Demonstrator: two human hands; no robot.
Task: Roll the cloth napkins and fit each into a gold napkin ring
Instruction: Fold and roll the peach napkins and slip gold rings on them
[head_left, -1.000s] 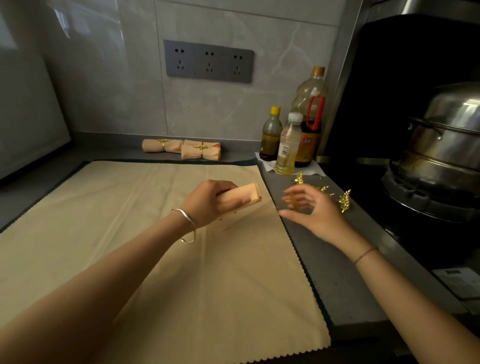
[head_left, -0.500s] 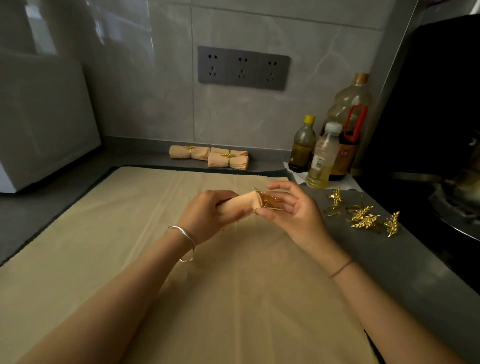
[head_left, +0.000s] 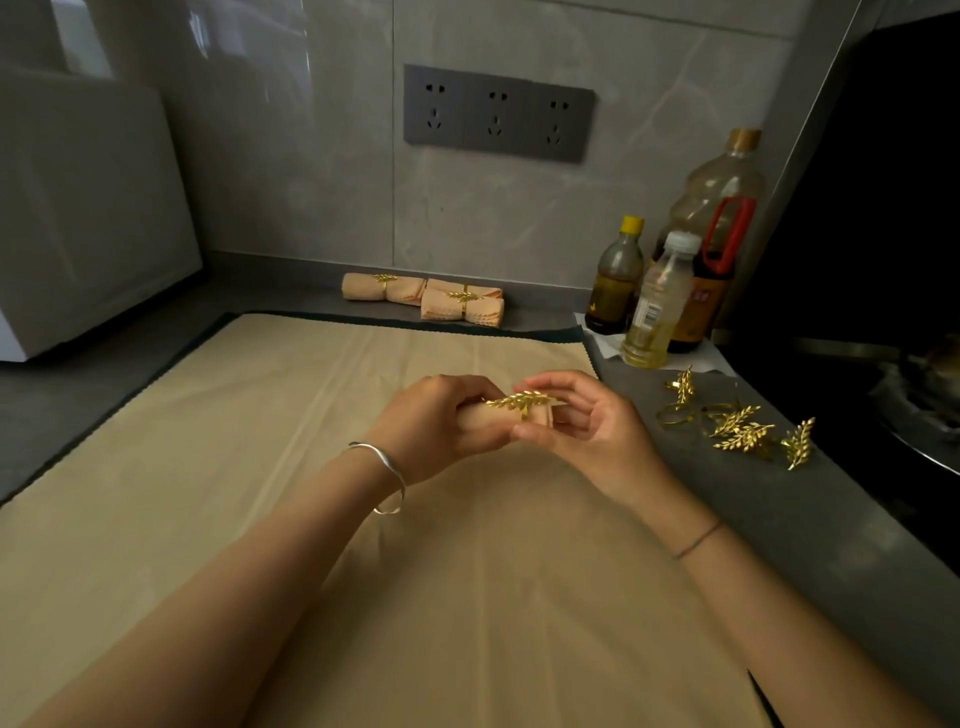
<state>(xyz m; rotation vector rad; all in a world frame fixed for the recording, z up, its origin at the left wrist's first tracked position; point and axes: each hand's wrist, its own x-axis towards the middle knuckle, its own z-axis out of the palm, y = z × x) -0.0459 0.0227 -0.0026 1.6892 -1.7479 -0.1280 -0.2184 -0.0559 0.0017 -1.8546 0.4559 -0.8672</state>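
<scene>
My left hand (head_left: 441, 421) grips a rolled peach napkin (head_left: 491, 418) above the beige cloth. A gold leaf napkin ring (head_left: 519, 401) sits over the roll's right end, and my right hand (head_left: 582, 431) pinches it there with thumb and fingertips. Most of the roll is hidden inside my left fist. Two finished rolls (head_left: 423, 295), each in a gold ring, lie against the back wall. Several loose gold rings (head_left: 732, 423) lie on the grey counter to the right of my right hand.
A large beige cloth (head_left: 291, 467) covers the counter in front of me. Three bottles (head_left: 660, 301) stand at the back right beside the dark stove area (head_left: 883, 260). A white appliance (head_left: 78, 223) sits at the left. Wall sockets (head_left: 498, 111) are above.
My right hand left the ring pile with a gold ring and brought it to the roll. The ring now sits over the napkin's right end. The view shifted left.
</scene>
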